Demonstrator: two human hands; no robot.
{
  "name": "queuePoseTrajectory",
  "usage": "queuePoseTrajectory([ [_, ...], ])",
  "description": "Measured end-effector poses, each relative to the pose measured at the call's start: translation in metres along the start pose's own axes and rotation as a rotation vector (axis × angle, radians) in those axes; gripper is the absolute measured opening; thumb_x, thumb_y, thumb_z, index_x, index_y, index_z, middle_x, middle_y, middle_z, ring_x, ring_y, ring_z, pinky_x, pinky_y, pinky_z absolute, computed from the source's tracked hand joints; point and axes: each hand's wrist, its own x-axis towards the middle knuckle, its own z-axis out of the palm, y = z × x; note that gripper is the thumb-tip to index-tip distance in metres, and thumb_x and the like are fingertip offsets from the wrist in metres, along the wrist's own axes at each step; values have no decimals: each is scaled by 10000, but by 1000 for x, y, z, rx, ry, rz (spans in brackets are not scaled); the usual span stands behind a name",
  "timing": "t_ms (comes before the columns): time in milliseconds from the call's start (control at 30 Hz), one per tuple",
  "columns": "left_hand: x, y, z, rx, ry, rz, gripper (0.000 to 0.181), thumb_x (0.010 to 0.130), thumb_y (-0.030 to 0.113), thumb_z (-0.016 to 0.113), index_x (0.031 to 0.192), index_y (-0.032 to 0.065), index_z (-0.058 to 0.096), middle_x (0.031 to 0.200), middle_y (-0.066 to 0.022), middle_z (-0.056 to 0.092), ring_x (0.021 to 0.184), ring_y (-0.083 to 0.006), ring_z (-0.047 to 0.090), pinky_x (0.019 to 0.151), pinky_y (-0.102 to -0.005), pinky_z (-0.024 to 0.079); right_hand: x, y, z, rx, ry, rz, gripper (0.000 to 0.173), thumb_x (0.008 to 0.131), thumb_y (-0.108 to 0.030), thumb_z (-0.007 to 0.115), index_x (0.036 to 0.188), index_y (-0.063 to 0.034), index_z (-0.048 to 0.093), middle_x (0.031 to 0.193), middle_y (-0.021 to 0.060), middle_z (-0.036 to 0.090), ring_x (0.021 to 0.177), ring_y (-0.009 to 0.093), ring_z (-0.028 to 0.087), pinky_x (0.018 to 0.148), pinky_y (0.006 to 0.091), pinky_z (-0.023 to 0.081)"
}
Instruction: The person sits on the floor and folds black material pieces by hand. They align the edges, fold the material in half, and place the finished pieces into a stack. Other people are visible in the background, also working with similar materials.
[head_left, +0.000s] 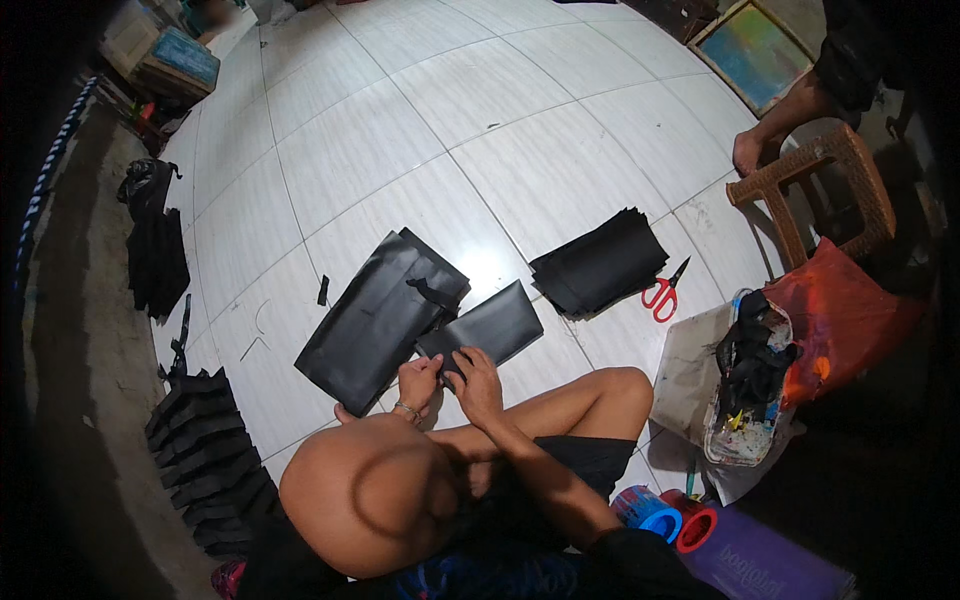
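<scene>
A smooth black folded piece (496, 324), perhaps fabric or plastic, lies on the tiles in front of my crossed legs. At its near left end my left hand (418, 384) pinches the edge between thumb and fingers. My right hand (477, 381) grips the same end, its fingers bent over the top surface. Left of it rest larger black sheets (367, 319), partly overlapping, with a short black strip (433, 294) on them. A stack of black cut pieces (600, 262) lies farther right, and scissors with red handles (661, 300) touch its right side.
Pleated black bundles (210, 465) and another black pile (157, 262) line the left wall. To my right are a grubby container (690, 375) of black scraps, a red bag (847, 322), a brown stool (862, 187) and paint-stained rolls (649, 514). Another person's foot (750, 150) is behind the stool.
</scene>
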Motion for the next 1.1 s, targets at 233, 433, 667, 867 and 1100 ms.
queuePoseTrajectory([
  [233, 1, 0, 9, 72, 130, 146, 394, 854, 286, 715, 572, 43, 585, 545, 59, 487, 497, -37, 381, 430, -258, 274, 17, 6, -8, 246, 6, 133, 149, 814, -131, 668, 874, -1, 709, 851, 143, 634, 807, 300, 597, 725, 383, 463],
  [433, 1, -4, -2, 49, 113, 97, 429, 880, 328, 683, 576, 40, 591, 568, 40, 521, 517, -42, 418, 448, -247, 309, 31, 37, -6, 498, 134, 338, 151, 835, -109, 649, 856, 29, 706, 755, 111, 663, 709, 245, 626, 670, 355, 477],
  [667, -1, -2, 12, -353, 88, 193, 361, 898, 29, 598, 1249, 3, 519, 604, 52, 475, 521, -43, 379, 478, -251, 350, 59, 80, -59, 1142, 244, 816, 184, 882, -123, 650, 959, 37, 697, 726, 0, 630, 563, 45, 446, 521, 196, 342],
  [867, -19, 23, 7, -120, -96, 222, 303, 950, 81, 503, 1245, 87, 574, 738, -6, 597, 608, -66, 476, 549, -237, 412, 39, 45, -42, 748, 4, 493, 149, 883, -102, 646, 909, 34, 702, 799, 24, 647, 766, 108, 577, 713, 254, 454],
  [1100, 0, 5, 12, 91, -136, 124, 427, 916, 389, 581, 776, -5, 667, 681, -29, 609, 616, -134, 532, 542, -313, 410, 13, 7, -20, 349, -8, 103, 154, 852, -71, 615, 935, 44, 677, 901, 153, 635, 844, 311, 602, 796, 355, 468],
])
